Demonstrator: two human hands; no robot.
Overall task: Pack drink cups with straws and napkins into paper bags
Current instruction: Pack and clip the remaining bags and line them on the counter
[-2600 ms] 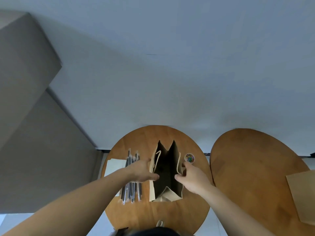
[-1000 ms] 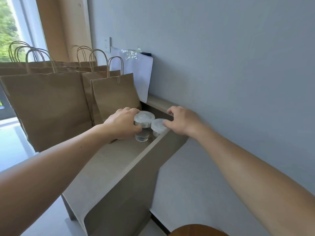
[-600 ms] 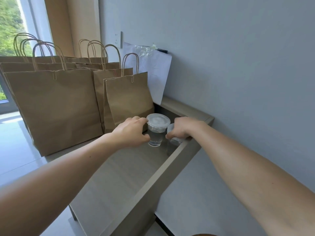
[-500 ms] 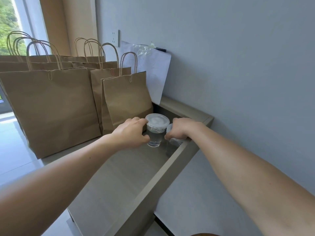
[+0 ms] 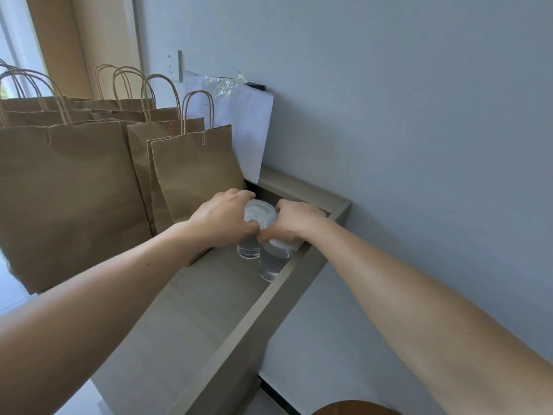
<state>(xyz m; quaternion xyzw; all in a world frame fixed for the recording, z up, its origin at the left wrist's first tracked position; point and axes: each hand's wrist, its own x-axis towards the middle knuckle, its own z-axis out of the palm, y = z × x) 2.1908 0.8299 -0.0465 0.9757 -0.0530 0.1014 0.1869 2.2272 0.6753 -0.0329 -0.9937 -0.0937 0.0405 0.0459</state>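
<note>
On the shelf point(image 5: 209, 295), one per hand.
My left hand point(image 5: 223, 223) curls round the farther cup point(image 5: 258, 215), my right hand point(image 5: 294, 221) round the nearer cup point(image 5: 273, 260); paper bags point(image 5: 191, 175) stand just behind.

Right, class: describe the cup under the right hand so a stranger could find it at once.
On the grey shelf along the wall, beside the brown paper bags, are two clear lidded cups. The right-hand cup is beside the shelf's raised rim; the left-hand cup is nearer the bags.

Two lidded cups point(image 5: 259, 212) point(image 5: 270, 265) and at least five paper bags point(image 5: 68, 190).
</note>
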